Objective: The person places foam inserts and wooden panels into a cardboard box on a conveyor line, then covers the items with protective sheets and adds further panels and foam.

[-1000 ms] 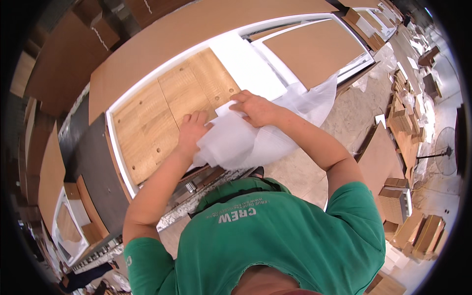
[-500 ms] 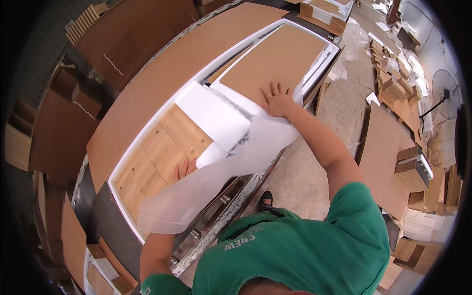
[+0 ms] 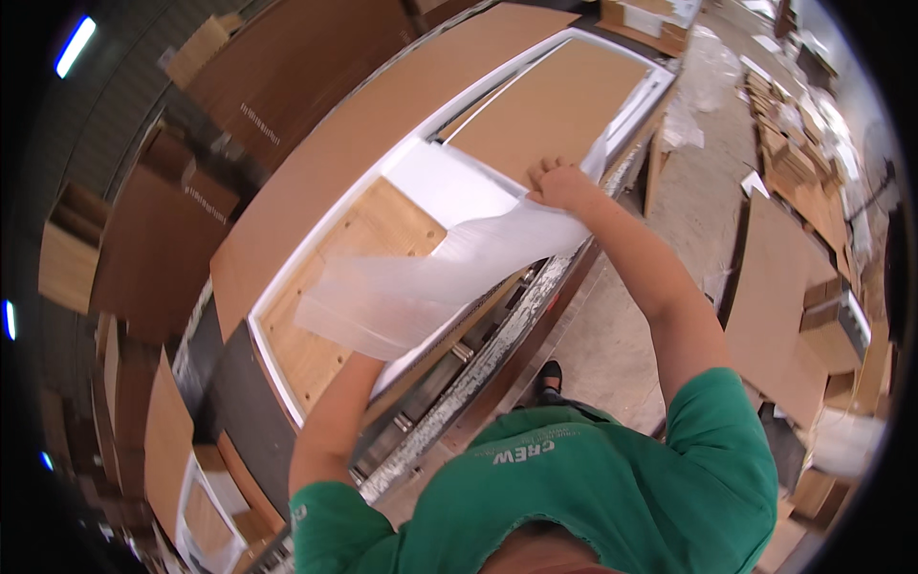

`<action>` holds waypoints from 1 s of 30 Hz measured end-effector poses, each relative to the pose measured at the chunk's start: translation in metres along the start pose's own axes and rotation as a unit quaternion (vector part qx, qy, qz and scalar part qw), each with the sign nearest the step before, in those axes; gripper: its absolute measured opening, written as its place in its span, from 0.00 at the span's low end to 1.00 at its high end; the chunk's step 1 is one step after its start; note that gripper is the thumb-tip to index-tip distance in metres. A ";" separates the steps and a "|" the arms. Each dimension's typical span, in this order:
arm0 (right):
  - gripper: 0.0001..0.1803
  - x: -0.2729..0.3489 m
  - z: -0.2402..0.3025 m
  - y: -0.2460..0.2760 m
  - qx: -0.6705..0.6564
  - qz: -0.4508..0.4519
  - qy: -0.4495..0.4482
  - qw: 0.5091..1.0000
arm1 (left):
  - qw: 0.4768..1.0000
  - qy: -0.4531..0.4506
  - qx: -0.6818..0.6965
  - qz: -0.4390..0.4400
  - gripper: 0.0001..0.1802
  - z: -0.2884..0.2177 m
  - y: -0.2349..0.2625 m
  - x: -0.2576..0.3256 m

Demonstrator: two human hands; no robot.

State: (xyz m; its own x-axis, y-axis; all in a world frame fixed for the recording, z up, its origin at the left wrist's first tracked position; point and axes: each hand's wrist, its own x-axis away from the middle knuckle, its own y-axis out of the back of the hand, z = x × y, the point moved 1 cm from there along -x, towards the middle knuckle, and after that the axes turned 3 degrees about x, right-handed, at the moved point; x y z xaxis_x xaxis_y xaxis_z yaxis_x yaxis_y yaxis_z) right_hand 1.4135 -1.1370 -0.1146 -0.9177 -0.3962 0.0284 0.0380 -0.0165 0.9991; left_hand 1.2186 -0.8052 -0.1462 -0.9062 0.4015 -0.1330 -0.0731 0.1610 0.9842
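A long open carton with a white foam border [image 3: 272, 362] lies on the conveyor. Inside are a wood-grain panel [image 3: 378, 225] with small round holes, a white foam piece [image 3: 457, 187] and a brown board [image 3: 559, 100]. A translucent packing sheet [image 3: 421, 282] stretches across the near side, partly over the wood panel. My right hand [image 3: 564, 184] has its fingers curled on the sheet's far right end, beside the brown board. My left forearm [image 3: 337, 411] reaches under the sheet's left end, which hides that hand's fingers.
A large cardboard flap [image 3: 382, 120] spreads beyond the carton. The conveyor's worn metal rail [image 3: 478, 368] runs along the near side. Stacked brown cartons [image 3: 158, 239] stand at left. On the floor at right lie cardboard sheets [image 3: 770, 297] and loose plastic wrap [image 3: 708, 72].
My right hand's spread fingers have curled in at the sheet. My left fingers, earlier showing on the wood panel, are now covered. The sheet's left part has lifted and covers more of the panel.
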 end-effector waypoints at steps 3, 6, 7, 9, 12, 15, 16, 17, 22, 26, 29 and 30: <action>0.20 -0.008 0.001 -0.005 -0.075 -0.035 0.054 0.995 | 0.991 0.033 0.124 -0.027 0.27 -0.003 -0.007 0.006; 0.17 0.028 0.006 0.021 -0.267 -0.275 -0.033 0.923 | 0.940 0.102 0.325 -0.022 0.27 0.005 -0.005 0.014; 0.14 0.049 0.006 0.027 -0.309 -0.362 -0.023 0.879 | 0.926 0.122 0.356 -0.008 0.27 0.011 0.002 0.019; 0.12 0.098 -0.004 0.035 -0.320 -0.482 -0.025 0.816 | 0.934 0.132 0.330 0.023 0.28 0.019 0.031 0.030; 0.12 0.186 -0.055 -0.004 -0.243 -0.526 -0.134 0.804 | 0.881 0.311 0.351 -0.067 0.22 0.053 0.054 0.077; 0.15 0.289 -0.129 -0.131 -0.314 -0.404 -0.308 0.802 | 0.753 0.389 0.345 -0.404 0.20 0.039 0.081 0.116; 0.16 0.327 -0.139 -0.159 -0.358 -0.306 -0.397 0.788 | 0.717 0.398 0.287 -0.495 0.17 -0.025 0.110 0.105; 0.18 0.369 -0.157 -0.202 -0.336 -0.168 -0.482 0.792 | 0.737 0.310 0.113 -0.590 0.17 -0.052 0.116 0.119; 0.21 0.534 -0.199 -0.316 -0.245 0.313 -0.322 0.859 | 0.815 0.218 0.242 -0.479 0.14 -0.235 0.082 -0.003; 0.20 0.573 -0.279 -0.322 -0.287 0.287 -0.399 0.822 | 0.952 -0.154 0.154 -0.217 0.08 -0.383 0.042 -0.163; 0.20 0.574 -0.351 -0.305 -0.305 0.205 -0.488 0.792 | 0.957 -0.193 0.207 -0.062 0.12 -0.451 -0.018 -0.231; 0.20 0.580 -0.371 -0.305 -0.309 0.172 -0.508 0.786 | 0.959 -0.177 0.224 0.001 0.13 -0.460 -0.043 -0.244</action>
State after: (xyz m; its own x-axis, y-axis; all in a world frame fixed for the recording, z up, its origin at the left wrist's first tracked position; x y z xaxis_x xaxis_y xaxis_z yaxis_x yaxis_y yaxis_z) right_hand 1.0161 -1.7027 -0.4145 -0.6418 0.4564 0.6163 0.2490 -0.6360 0.7304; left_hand 1.2515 -1.3245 -0.1029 -0.7023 0.6702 -0.2399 0.1862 0.4982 0.8468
